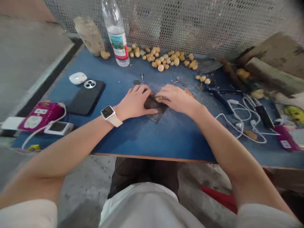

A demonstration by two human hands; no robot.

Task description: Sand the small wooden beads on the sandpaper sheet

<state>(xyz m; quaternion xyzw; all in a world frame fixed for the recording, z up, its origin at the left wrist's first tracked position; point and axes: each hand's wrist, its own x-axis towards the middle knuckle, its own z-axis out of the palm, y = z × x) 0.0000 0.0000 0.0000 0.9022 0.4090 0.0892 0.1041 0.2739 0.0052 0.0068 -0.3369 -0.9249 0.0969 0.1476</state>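
My left hand (136,101) lies spread on a dark square sheet (155,118), which looks like sandpaper, and presses it to the blue table. Its thumb stretches across the sheet, apart from the fingers. With bent fingers, my right hand (174,98) pinches a small tan piece (158,98) low over the same sheet. I cannot tell exactly what this piece is, since the fingers cover part of it. Just beyond the hands lie a dark round disc (136,82) and a small metal screw-like piece (142,77).
Several tan round fruits (161,67) line the back by a metal mesh. A water bottle (119,47) stands there. At left are a phone (86,97), a white case (78,78) and a pink packet (41,116). Pliers (222,98) and white earphones (239,125) lie right.
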